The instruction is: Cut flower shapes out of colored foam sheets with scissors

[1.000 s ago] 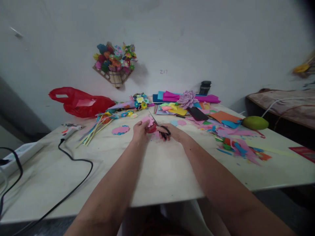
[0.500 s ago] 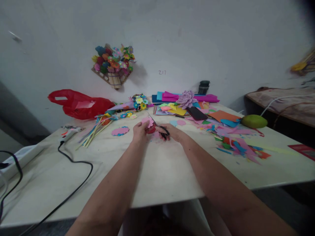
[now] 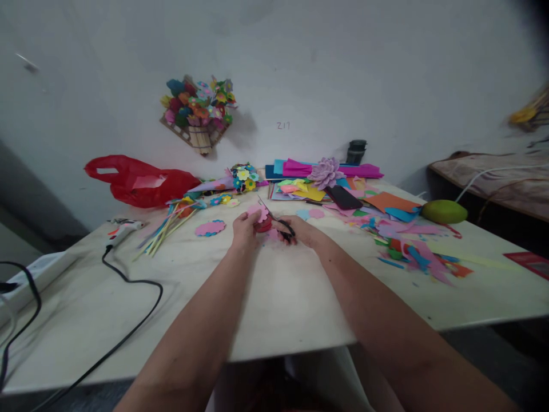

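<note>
My left hand (image 3: pixel 245 229) pinches a scalloped pink piece (image 3: pixel 257 213); my right hand (image 3: pixel 302 230) grips black-handled scissors (image 3: pixel 287 234) at its edge. I'd best turn the piece, not the scissors.

The left grip (image 3: pixel 244 225) holds a pink scalloped piece (image 3: pixel 257 213), the right grip (image 3: pixel 302 229) black-handled scissors (image 3: pixel 286 224).

And it's pink for the thin scallop-edged cut-out (image 3: pixel 259 212), black for the looped handles (image 3: pixel 287 224) of the slim-bladed scissors (image 3: pixel 266 207), while the scalloped disc (image 3: pixel 210 228) shows pink edged with blue! Bright red fills the crumpled plastic bag (image 3: pixel 160 184), pale lilac the many-petalled flower (image 3: pixel 325 173), yellowish green the smooth oval fruit (image 3: pixel 445 212).
</note>
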The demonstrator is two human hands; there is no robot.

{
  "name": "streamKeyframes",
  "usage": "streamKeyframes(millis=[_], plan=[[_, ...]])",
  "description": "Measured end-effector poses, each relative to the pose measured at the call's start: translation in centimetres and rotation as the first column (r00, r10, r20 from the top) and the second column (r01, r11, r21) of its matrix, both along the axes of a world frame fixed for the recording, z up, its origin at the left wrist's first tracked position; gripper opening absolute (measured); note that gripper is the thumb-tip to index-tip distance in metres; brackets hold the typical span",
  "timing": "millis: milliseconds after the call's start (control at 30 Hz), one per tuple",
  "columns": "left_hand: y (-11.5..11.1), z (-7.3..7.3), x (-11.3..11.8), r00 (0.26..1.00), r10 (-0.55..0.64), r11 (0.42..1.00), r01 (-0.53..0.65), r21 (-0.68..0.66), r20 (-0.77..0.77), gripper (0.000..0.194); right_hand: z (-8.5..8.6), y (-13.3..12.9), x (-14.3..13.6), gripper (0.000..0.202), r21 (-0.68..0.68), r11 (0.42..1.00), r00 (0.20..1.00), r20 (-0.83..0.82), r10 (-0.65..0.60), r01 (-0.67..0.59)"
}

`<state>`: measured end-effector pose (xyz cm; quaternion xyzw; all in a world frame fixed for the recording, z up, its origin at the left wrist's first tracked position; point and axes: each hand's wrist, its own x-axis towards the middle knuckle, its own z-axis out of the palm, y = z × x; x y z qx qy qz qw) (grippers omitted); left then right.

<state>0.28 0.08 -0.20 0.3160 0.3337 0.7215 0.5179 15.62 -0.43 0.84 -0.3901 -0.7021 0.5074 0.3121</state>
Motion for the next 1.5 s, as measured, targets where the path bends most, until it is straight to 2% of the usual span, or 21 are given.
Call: streamKeyframes(millis=[500, 867, 1067, 1233, 1500], plan=[[-0.11, 0.15, -0.19, 1.000, 0.008, 1.000, -0.008, -0.017, -0.005, 0.029, 0.51, -0.45, 0.00, 0.025, -0.012, 0.999, 0.999, 0.016, -0.034, 0.035], [0.03, 0.10, -0.32, 1.000, 0.006, 0.999, -0.006, -0.031, 0.018, 0.021, 0.28, -0.16, 0.19, 0.027, -0.005, 1.000, 1.000, 0.013, -0.017, 0.017], [-0.01, 0.19, -0.37, 0.999, 0.022, 0.999, -0.021, -0.040, 0.026, 0.019, 0.63, -0.43, 0.14, 0.024, -0.042, 0.998, 0.999, 0.012, -0.040, 0.040], [-0.26, 0.39, -0.39, 0.999, 0.031, 0.998, -0.030, -0.048, 0.019, 0.019, 0.10, 0.05, 0.40, 0.028, -0.078, 0.996, 1.000, -0.005, -0.030, 0.030], [-0.26, 0.37, -0.56, 0.999, 0.011, 0.999, -0.013, -0.039, -0.030, 0.024, 0.23, -0.05, 0.72, 0.028, -0.021, 1.000, 1.000, 0.016, 0.011, -0.011]])
